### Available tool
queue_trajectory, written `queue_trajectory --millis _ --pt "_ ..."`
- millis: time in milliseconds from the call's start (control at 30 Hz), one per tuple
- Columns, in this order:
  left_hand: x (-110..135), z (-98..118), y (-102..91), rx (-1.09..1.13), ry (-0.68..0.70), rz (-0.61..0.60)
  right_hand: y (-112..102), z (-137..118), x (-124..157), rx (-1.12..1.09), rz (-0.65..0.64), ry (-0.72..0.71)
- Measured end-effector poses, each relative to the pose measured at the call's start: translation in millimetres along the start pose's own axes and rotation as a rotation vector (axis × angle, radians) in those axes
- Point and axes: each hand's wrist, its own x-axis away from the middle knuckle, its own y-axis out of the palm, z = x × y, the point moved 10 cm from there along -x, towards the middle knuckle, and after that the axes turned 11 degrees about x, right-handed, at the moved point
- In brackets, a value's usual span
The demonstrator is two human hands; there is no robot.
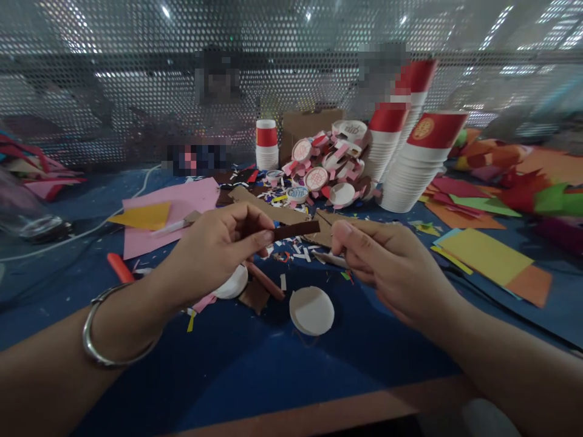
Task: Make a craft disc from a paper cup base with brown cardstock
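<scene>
My left hand [218,246] pinches one end of a short dark brown paper strip [298,229], held level above the blue table [255,364]. My right hand [387,267] is closed just right of the strip's other end, and a thin pale tool [328,259] sticks out from under its fingers. Below the hands lie a white paper disc [312,311], another white cup piece [233,284], a brown stick [266,280] and brown scraps [255,296]. A silver bangle [98,340] circles my left wrist.
Stacks of red-and-white paper cups [419,164] and a pile of cut cup pieces [328,167] stand at the back. Coloured paper sheets lie left [177,209] and right [485,255]. An orange marker [120,267] lies left. A perforated screen [291,60] closes the far side.
</scene>
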Motion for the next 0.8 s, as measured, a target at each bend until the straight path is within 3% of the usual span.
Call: queue_trajectory --millis 367,800 --pt "1.0 1.6 -0.8 0.043 -0.008 -0.009 -0.7 -4.5 -0.7 0.163 -0.018 -0.080" --pt "2.1 3.9 3.2 0.039 -0.027 -0.016 0.2 -6.3 1.5 0.189 -0.032 -0.089"
